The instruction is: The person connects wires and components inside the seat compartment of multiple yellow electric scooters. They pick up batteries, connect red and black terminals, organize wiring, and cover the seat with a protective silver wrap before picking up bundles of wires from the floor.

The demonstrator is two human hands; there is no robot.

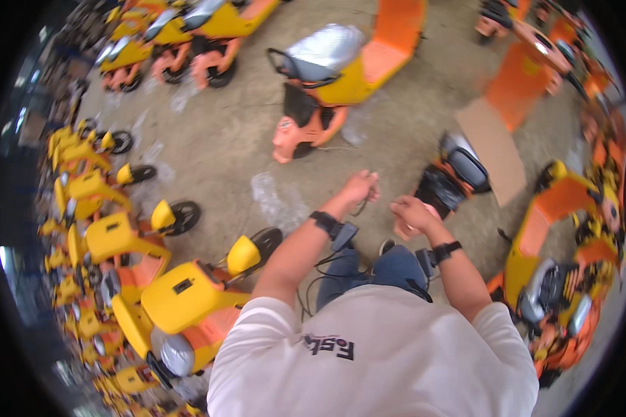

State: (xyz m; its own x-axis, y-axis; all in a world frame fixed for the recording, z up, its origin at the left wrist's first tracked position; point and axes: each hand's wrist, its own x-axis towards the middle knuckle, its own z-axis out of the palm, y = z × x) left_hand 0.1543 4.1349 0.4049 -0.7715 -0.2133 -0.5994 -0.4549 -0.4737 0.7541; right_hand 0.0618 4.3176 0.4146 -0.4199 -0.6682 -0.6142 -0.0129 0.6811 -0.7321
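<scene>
My left hand (362,186) is raised in front of me with its fingers curled. A thin dark strand shows just below it; I cannot tell whether the hand holds it. My right hand (412,212) is closed, fingertips together, in front of the pinkish-orange rear of a scooter (428,208). Whether it touches that scooter or holds anything small is unclear. The scooter's seat (464,163) is dark and partly wrapped, and a flat cardboard sheet (494,149) lies against it. Dark bands with small boxes are strapped round both my wrists.
A yellow and orange scooter (355,69) with a silver-wrapped seat stands ahead. Rows of yellow scooters (191,295) line the left; more orange and yellow ones (535,236) crowd the right. Clear plastic film (275,194) lies on the concrete floor. Dark cables (309,281) hang by my legs.
</scene>
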